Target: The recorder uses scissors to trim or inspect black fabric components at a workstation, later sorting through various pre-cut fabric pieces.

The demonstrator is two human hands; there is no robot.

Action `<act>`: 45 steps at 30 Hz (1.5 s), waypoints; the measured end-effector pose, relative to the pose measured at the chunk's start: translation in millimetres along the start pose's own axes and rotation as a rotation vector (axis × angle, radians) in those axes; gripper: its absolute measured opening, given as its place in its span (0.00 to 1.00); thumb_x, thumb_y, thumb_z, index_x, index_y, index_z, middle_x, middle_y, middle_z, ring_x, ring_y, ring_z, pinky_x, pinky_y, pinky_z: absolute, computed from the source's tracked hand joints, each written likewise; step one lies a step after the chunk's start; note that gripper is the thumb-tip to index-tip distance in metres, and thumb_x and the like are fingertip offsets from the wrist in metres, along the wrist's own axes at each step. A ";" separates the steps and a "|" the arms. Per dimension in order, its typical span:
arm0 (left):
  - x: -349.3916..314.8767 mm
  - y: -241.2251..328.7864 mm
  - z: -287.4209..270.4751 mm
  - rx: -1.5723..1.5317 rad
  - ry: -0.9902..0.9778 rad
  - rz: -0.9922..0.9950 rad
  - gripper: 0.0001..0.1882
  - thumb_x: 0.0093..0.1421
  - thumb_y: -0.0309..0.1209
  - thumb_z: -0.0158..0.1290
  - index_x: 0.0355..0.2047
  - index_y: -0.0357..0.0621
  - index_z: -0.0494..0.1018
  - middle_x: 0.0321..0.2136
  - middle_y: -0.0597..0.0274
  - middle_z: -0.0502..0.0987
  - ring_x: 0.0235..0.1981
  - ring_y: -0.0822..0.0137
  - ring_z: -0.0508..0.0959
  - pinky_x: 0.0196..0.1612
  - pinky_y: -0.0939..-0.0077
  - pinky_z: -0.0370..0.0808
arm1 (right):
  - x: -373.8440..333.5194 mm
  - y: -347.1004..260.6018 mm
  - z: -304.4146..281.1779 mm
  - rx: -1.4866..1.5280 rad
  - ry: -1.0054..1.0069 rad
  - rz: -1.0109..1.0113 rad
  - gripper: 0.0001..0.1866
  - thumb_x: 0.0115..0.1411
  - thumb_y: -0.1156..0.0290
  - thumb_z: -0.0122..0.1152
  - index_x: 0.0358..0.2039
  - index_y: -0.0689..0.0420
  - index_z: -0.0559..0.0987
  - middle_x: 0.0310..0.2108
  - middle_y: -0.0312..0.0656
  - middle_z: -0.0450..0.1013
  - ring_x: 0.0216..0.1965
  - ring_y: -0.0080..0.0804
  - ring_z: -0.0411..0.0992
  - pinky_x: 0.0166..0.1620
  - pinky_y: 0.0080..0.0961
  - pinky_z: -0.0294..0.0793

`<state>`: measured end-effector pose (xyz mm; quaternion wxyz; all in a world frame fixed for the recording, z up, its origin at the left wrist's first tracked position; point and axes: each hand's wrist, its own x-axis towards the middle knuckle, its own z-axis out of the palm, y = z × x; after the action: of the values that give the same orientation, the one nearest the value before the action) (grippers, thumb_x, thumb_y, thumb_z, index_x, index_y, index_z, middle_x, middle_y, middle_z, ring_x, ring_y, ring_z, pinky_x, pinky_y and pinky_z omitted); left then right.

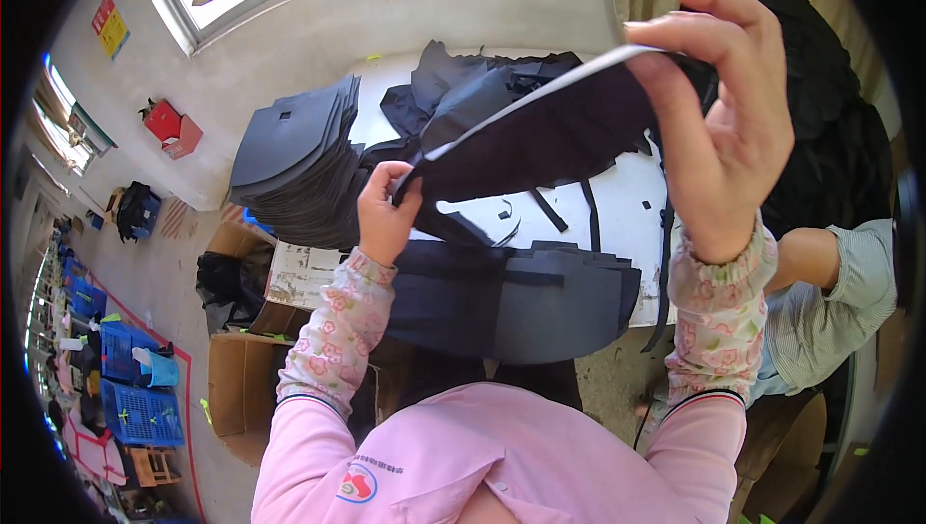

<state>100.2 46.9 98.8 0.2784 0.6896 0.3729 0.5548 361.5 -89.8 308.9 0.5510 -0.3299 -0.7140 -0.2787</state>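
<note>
A dark fabric piece (550, 138) with a white strip along its upper edge is stretched up between my two hands, above the white table. My left hand (386, 215) pinches its lower left end between thumb and fingers. Higher up, my right hand (723, 109) grips the other end between thumb and index finger, the remaining fingers curled apart. Below lies a pile of dark curved panels (564, 307) at the table's front edge, close to my body. To the left of the held piece stands a tall stack of grey panels (289, 157).
Crumpled black fabric (453, 85) lies at the table's back, with dark strips (550, 210) on its white top (627, 201). Black cloth (830, 109) is heaped at right, beside a person in striped clothing (830, 317). Cardboard boxes (241, 394) and blue crates (143, 415) stand left.
</note>
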 end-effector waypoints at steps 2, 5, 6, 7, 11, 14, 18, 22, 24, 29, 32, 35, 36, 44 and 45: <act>-6.7 -10.0 -27.5 0.006 -0.038 -0.053 0.08 0.56 0.20 0.59 0.36 0.42 0.76 0.27 0.70 0.77 0.29 0.81 0.73 0.34 0.85 0.70 | -13.3 12.6 -18.2 0.181 -0.086 0.075 0.08 0.61 0.81 0.59 0.41 0.65 0.77 0.46 0.49 0.73 0.47 0.33 0.72 0.52 0.26 0.69; -20.7 -29.0 -73.2 0.097 -0.047 -0.074 0.10 0.54 0.19 0.59 0.37 0.41 0.77 0.29 0.70 0.78 0.31 0.80 0.75 0.36 0.85 0.71 | -42.4 7.2 -43.8 0.524 -0.130 0.476 0.07 0.60 0.83 0.56 0.40 0.67 0.75 0.38 0.42 0.74 0.40 0.24 0.72 0.45 0.18 0.70; -26.9 -29.4 -91.7 0.191 -0.061 -0.097 0.11 0.53 0.18 0.58 0.38 0.41 0.77 0.30 0.68 0.78 0.32 0.78 0.76 0.38 0.83 0.72 | -54.7 6.9 -51.8 0.506 -0.160 0.538 0.09 0.60 0.80 0.58 0.41 0.66 0.75 0.37 0.42 0.73 0.38 0.24 0.72 0.44 0.17 0.69; -33.1 -34.1 -111.2 0.225 -0.061 -0.054 0.12 0.52 0.17 0.57 0.38 0.40 0.77 0.31 0.67 0.79 0.34 0.77 0.76 0.39 0.82 0.72 | -66.4 6.5 -63.5 0.561 -0.198 0.601 0.08 0.60 0.77 0.60 0.39 0.65 0.74 0.35 0.43 0.73 0.35 0.23 0.71 0.41 0.16 0.69; -60.8 -37.6 -187.5 0.175 -0.189 -0.253 0.18 0.49 0.12 0.50 0.41 0.36 0.77 0.35 0.63 0.80 0.39 0.74 0.78 0.46 0.80 0.72 | -110.4 -15.4 -89.0 0.882 -0.276 0.841 0.08 0.60 0.74 0.63 0.33 0.62 0.72 0.31 0.46 0.75 0.28 0.22 0.72 0.32 0.14 0.70; -55.1 -7.4 -225.6 0.410 -0.528 -0.342 0.17 0.45 0.14 0.47 0.35 0.33 0.80 0.31 0.58 0.82 0.36 0.71 0.79 0.42 0.78 0.74 | -152.8 -24.1 -98.6 0.949 -0.310 1.157 0.10 0.59 0.72 0.66 0.30 0.59 0.71 0.26 0.43 0.74 0.21 0.20 0.69 0.25 0.12 0.67; -54.3 0.1 -261.3 0.323 -0.793 -0.734 0.07 0.51 0.21 0.59 0.31 0.31 0.79 0.24 0.63 0.80 0.29 0.73 0.76 0.33 0.77 0.73 | -203.8 -33.7 -93.1 1.223 -0.332 1.477 0.03 0.61 0.82 0.58 0.33 0.63 0.73 0.33 0.44 0.76 0.33 0.23 0.74 0.38 0.16 0.72; -35.8 -13.2 -251.1 0.480 -1.167 -0.750 0.12 0.51 0.28 0.65 0.30 0.31 0.77 0.20 0.60 0.77 0.25 0.72 0.71 0.32 0.74 0.71 | -265.5 -32.2 -77.9 1.121 -0.315 1.709 0.03 0.62 0.80 0.58 0.33 0.60 0.73 0.28 0.30 0.70 0.28 0.12 0.67 0.31 0.07 0.62; -25.8 -28.4 -229.3 0.582 -1.321 -0.666 0.15 0.53 0.32 0.65 0.32 0.31 0.77 0.20 0.54 0.76 0.25 0.70 0.73 0.35 0.71 0.71 | -291.8 -25.1 -71.3 0.926 -0.351 1.807 0.03 0.62 0.78 0.59 0.34 0.57 0.74 0.28 0.28 0.70 0.25 0.10 0.64 0.26 0.08 0.59; -16.8 -102.5 -171.9 0.583 -1.293 -0.543 0.19 0.56 0.41 0.64 0.32 0.32 0.79 0.21 0.53 0.78 0.24 0.70 0.74 0.32 0.69 0.71 | -338.6 -3.2 -49.8 0.601 -0.387 1.779 0.03 0.63 0.75 0.60 0.34 0.56 0.74 0.25 0.25 0.69 0.22 0.10 0.63 0.23 0.09 0.61; -6.8 -118.2 -129.2 0.598 -1.266 -0.552 0.18 0.56 0.38 0.64 0.30 0.31 0.78 0.19 0.54 0.76 0.23 0.74 0.71 0.30 0.70 0.69 | -359.9 16.5 -47.3 0.159 -0.484 1.452 0.03 0.59 0.77 0.61 0.30 0.60 0.75 0.22 0.33 0.72 0.24 0.17 0.68 0.28 0.21 0.69; -1.6 -139.1 -109.6 0.576 -1.231 -0.624 0.19 0.56 0.39 0.65 0.30 0.31 0.78 0.16 0.57 0.73 0.22 0.74 0.70 0.30 0.71 0.69 | -364.9 28.5 -45.3 0.021 -0.423 1.310 0.03 0.58 0.77 0.62 0.30 0.62 0.76 0.20 0.38 0.72 0.22 0.25 0.69 0.29 0.26 0.70; -1.8 -141.5 -107.1 0.588 -1.199 -0.607 0.19 0.55 0.40 0.65 0.29 0.31 0.79 0.17 0.57 0.75 0.22 0.71 0.72 0.31 0.70 0.70 | -348.5 29.2 -45.4 -0.118 -0.595 1.348 0.05 0.57 0.76 0.61 0.35 0.60 0.77 0.29 0.44 0.75 0.30 0.36 0.73 0.36 0.32 0.72; -5.7 -154.7 -93.9 0.693 -1.195 -0.602 0.20 0.54 0.39 0.66 0.34 0.31 0.79 0.25 0.52 0.80 0.28 0.66 0.77 0.36 0.69 0.73 | -300.5 -22.9 14.1 0.034 -0.960 0.484 0.38 0.52 0.58 0.68 0.62 0.56 0.67 0.66 0.47 0.59 0.68 0.46 0.54 0.68 0.45 0.54; -8.9 -158.0 -96.2 0.658 -1.157 -0.564 0.18 0.54 0.37 0.66 0.35 0.31 0.79 0.27 0.52 0.81 0.29 0.66 0.78 0.37 0.70 0.74 | -315.6 -26.7 21.3 0.047 -1.076 0.476 0.42 0.54 0.50 0.65 0.65 0.54 0.64 0.68 0.45 0.55 0.70 0.46 0.51 0.69 0.48 0.50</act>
<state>-26.8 126.2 -10.1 0.3417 0.7986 0.4771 -0.1332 383.1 -142.1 -3.5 0.1660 -0.5639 -0.8055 0.0752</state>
